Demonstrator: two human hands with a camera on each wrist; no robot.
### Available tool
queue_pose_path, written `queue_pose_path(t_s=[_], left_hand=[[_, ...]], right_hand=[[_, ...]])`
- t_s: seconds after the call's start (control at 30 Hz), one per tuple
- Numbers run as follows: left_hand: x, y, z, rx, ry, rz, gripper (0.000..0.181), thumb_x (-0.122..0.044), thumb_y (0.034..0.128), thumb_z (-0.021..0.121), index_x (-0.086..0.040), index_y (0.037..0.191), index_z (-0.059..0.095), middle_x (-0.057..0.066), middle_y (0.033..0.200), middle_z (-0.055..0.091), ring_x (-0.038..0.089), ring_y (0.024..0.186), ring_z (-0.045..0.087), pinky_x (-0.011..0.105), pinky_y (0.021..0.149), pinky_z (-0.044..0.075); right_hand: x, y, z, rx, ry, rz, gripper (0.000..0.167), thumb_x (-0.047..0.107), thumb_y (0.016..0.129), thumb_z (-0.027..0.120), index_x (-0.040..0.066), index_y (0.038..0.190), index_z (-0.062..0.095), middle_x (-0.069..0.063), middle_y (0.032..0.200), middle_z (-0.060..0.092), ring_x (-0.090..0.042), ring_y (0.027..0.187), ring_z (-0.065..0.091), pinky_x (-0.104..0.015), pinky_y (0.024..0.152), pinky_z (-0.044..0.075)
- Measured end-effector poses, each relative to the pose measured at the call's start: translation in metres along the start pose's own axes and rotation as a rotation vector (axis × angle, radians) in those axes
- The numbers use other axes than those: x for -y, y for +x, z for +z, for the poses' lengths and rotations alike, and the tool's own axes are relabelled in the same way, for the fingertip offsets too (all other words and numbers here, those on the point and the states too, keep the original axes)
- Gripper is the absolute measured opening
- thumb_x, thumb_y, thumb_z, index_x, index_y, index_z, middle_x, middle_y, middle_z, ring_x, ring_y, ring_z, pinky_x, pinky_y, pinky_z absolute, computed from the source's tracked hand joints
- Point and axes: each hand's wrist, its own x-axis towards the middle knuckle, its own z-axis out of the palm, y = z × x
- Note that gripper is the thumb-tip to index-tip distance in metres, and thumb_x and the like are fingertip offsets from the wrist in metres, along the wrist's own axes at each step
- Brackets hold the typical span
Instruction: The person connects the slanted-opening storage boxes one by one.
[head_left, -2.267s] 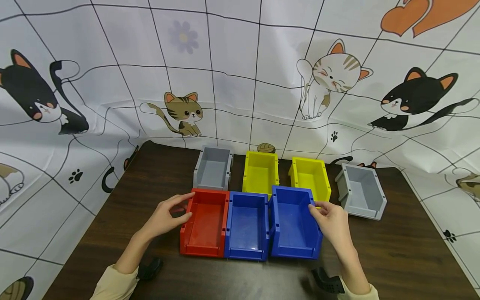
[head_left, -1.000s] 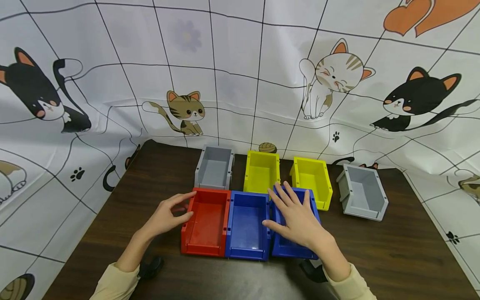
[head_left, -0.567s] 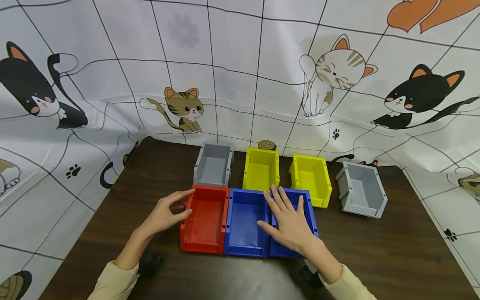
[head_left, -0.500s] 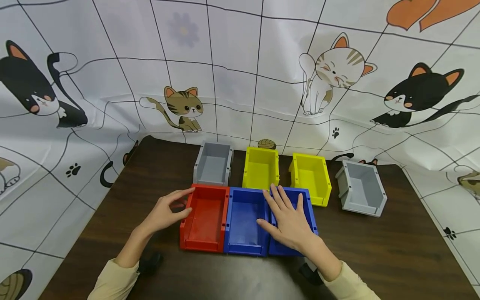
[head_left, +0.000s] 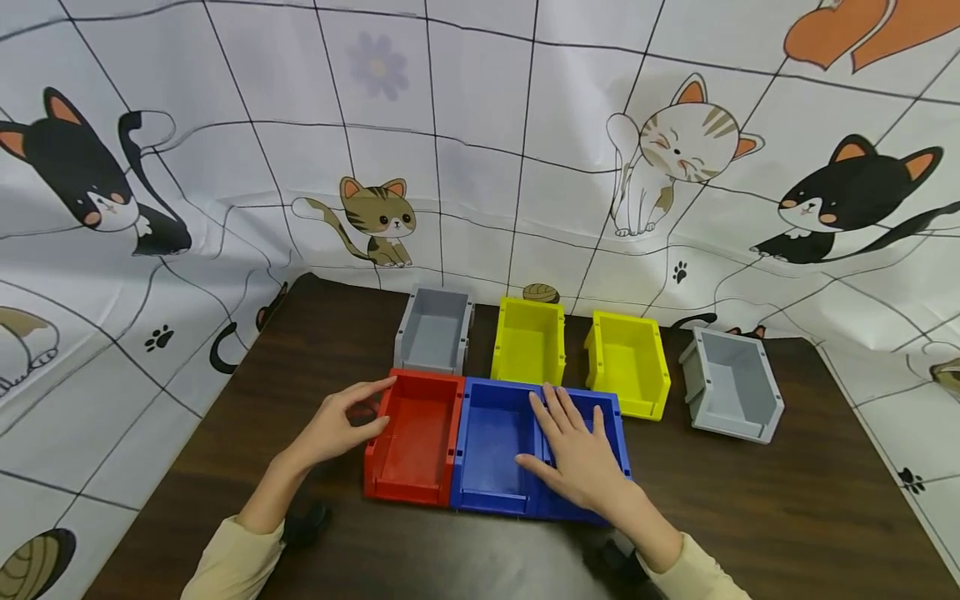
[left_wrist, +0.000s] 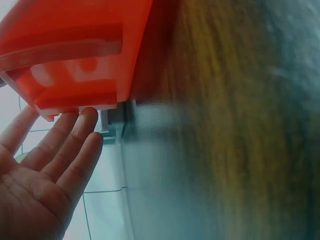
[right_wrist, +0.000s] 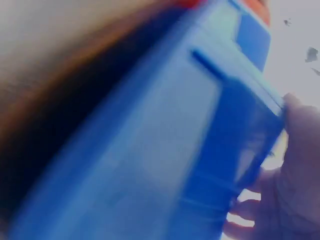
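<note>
In the head view, a red plastic bin (head_left: 417,437) stands side by side with a middle blue bin (head_left: 495,450) and a right blue bin (head_left: 617,433). My left hand (head_left: 333,429) is at the left wall of the red bin, thumb and index finger by its rim. Its other fingers (left_wrist: 75,145) extend fairly straight beside that bin in the left wrist view. My right hand (head_left: 577,458) lies spread over the right blue bin, hiding much of its inside, with the fingers across its top. The right wrist view is blurred.
Behind the row stand a grey bin (head_left: 435,329), two yellow bins, the left one (head_left: 528,340) and the right one (head_left: 628,362), and another grey bin (head_left: 733,385) at the right. A cat-print cloth (head_left: 480,167) hangs behind the dark wooden table (head_left: 787,517).
My right hand has gone from the right blue bin's right rim to lying spread over it. That bin has shifted left against the middle blue bin. The left hand stays by the red bin.
</note>
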Motion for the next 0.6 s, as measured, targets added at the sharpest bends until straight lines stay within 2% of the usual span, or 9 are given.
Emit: queue_pose_path(t_s=[0.1, 0.2, 0.27, 0.43, 0.6], left_hand=[[0.0, -0.001, 0.001, 0.01, 0.001, -0.001, 0.051, 0.006, 0.0795, 0.068, 0.013, 0.127, 0.05, 0.027, 0.112, 0.058, 0.031, 0.083, 0.057, 0.052, 0.077, 0.05], [0.0, -0.001, 0.001, 0.005, 0.008, 0.005, 0.051, 0.006, 0.0792, 0.068, 0.012, 0.127, 0.05, 0.026, 0.111, 0.059, 0.029, 0.083, 0.057, 0.052, 0.077, 0.05], [0.001, -0.001, 0.001, -0.004, 0.009, 0.011, 0.051, 0.006, 0.0786, 0.068, 0.012, 0.126, 0.051, 0.026, 0.11, 0.059, 0.027, 0.083, 0.057, 0.052, 0.077, 0.051], [0.002, -0.001, 0.0, -0.005, 0.02, 0.022, 0.051, 0.007, 0.0779, 0.069, 0.013, 0.125, 0.051, 0.026, 0.109, 0.059, 0.026, 0.082, 0.058, 0.052, 0.076, 0.051], [0.003, 0.0, -0.001, 0.0, 0.033, 0.011, 0.05, 0.006, 0.0787, 0.069, 0.012, 0.126, 0.052, 0.025, 0.11, 0.059, 0.026, 0.083, 0.058, 0.051, 0.076, 0.051]], right_hand=[[-0.008, 0.0, -0.01, -0.052, 0.04, -0.018, 0.069, 0.05, 0.089, 0.056, 0.01, 0.143, 0.04, -0.013, 0.148, 0.035, -0.032, 0.134, 0.032, -0.065, 0.1, 0.026], [-0.018, 0.004, -0.021, -0.188, 0.118, 0.004, 0.054, 0.037, 0.087, 0.065, 0.005, 0.13, 0.056, -0.016, 0.132, 0.053, -0.035, 0.121, 0.048, -0.058, 0.094, 0.039], [-0.026, 0.006, -0.028, -0.275, 0.151, 0.044, 0.048, 0.03, 0.085, 0.068, 0.002, 0.123, 0.06, -0.018, 0.122, 0.06, -0.036, 0.113, 0.054, -0.054, 0.087, 0.046], [-0.05, 0.005, -0.041, -0.41, 0.221, 0.151, 0.04, 0.02, 0.084, 0.07, -0.002, 0.117, 0.063, -0.021, 0.113, 0.063, -0.039, 0.105, 0.057, -0.054, 0.08, 0.048], [-0.077, 0.001, -0.052, -0.514, 0.233, 0.152, 0.036, 0.009, 0.083, 0.069, -0.007, 0.114, 0.063, -0.025, 0.107, 0.064, -0.041, 0.095, 0.06, -0.052, 0.073, 0.049]])
